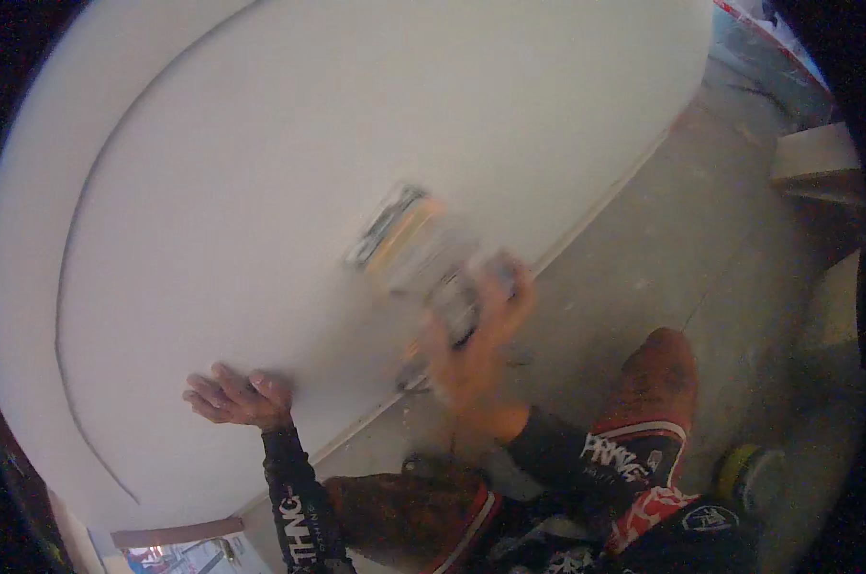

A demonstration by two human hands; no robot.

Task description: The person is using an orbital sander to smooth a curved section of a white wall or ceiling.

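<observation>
Hands: left (234, 397) flat on smooth white wall (261, 172), right (476, 340) gripping blurred sanding block (404, 239).

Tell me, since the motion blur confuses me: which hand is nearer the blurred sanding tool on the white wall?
Right. The right hand grips the blurred sanding tool against the white wall; the left hand rests flat on the wall, lower and off to the left.
</observation>
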